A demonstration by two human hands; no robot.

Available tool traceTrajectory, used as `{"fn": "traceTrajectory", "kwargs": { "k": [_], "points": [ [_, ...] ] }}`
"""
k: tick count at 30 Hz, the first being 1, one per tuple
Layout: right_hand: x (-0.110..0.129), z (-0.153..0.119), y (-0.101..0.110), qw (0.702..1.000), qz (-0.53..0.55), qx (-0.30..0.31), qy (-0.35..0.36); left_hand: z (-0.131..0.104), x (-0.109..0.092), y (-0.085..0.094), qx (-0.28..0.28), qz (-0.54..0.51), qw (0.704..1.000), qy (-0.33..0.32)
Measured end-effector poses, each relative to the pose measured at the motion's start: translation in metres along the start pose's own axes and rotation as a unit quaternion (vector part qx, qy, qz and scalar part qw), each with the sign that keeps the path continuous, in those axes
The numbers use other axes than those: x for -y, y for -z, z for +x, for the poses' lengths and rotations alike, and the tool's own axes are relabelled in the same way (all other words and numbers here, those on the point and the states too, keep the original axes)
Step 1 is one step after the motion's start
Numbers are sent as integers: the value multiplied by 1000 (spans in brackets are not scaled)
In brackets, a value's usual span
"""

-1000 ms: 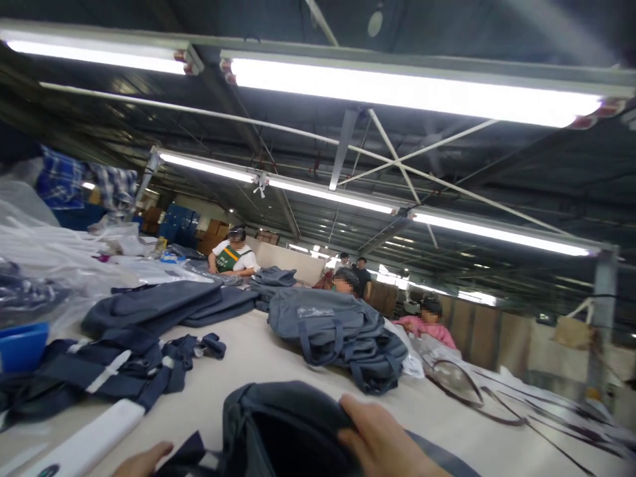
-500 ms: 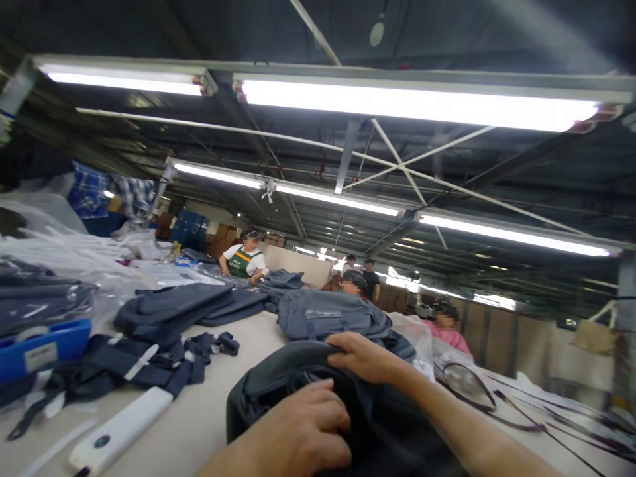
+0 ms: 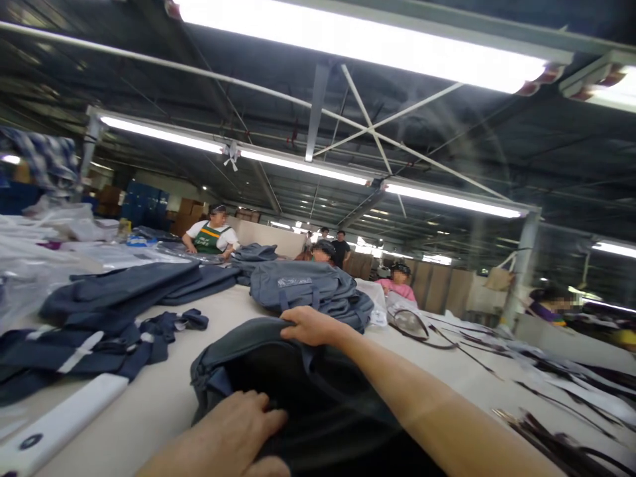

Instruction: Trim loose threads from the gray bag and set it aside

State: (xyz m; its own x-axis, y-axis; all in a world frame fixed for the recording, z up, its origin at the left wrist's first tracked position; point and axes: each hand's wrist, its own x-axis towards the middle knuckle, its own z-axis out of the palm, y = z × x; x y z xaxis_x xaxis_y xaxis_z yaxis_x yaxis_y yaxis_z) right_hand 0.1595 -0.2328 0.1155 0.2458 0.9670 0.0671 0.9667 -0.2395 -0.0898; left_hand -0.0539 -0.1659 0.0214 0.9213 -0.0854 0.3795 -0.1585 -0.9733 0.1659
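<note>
A dark blue-grey bag (image 3: 238, 338) lies in front of me with its opening spread wide and its inside in deep shadow. My right hand (image 3: 313, 326) reaches across and grips the far rim between thumb and fingers. At the near left side of the opening, my left hand (image 3: 233, 424) is closed with bent fingers on the bag's edge; the fabric under those fingers is partly hidden. Just beyond stands another blue-grey bag (image 3: 298, 281) with a clear label pocket.
Folded dark fabric (image 3: 124, 285) and navy straps (image 3: 94, 351) lie left on the pale table (image 3: 154, 391), by a white device (image 3: 64, 417). Dark cords (image 3: 556, 397) spread on the right. A person in a green apron (image 3: 211, 235) and other people are farther back.
The view has turned right and down slightly. The bag's opening is now wider, with my left hand lower at its near edge. My right hand still grips the far rim.
</note>
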Motion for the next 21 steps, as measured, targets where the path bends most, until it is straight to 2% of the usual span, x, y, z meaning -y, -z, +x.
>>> {"fn": "traceTrajectory", "kwargs": {
  "k": [2,4,7,10,13,14,16,19,21],
  "points": [
    [8,0,-7,1000,16,22,5,9,-12,-3,27,-68,997,-4],
    [15,-4,-6,998,42,45,14,23,-21,-6,10,-160,987,-13],
    [17,-26,16,993,101,48,24,43,-27,-7,-20,-292,956,-15],
    [3,-73,50,986,166,-12,-10,57,-23,-4,-42,-375,926,-22],
    [-24,-141,67,967,191,-101,-134,71,-12,-1,-60,-419,906,-15],
    [-36,-165,63,962,174,-110,-178,76,-9,0,-61,-425,903,-8],
    [-60,-210,40,951,136,-126,-249,86,-4,-1,-68,-416,907,7],
    [-92,-261,-21,930,77,-162,-320,98,-3,-5,-102,-372,922,17],
    [-107,-281,-61,896,82,-183,-396,102,-7,-13,-111,-342,933,14]
  ]
}}
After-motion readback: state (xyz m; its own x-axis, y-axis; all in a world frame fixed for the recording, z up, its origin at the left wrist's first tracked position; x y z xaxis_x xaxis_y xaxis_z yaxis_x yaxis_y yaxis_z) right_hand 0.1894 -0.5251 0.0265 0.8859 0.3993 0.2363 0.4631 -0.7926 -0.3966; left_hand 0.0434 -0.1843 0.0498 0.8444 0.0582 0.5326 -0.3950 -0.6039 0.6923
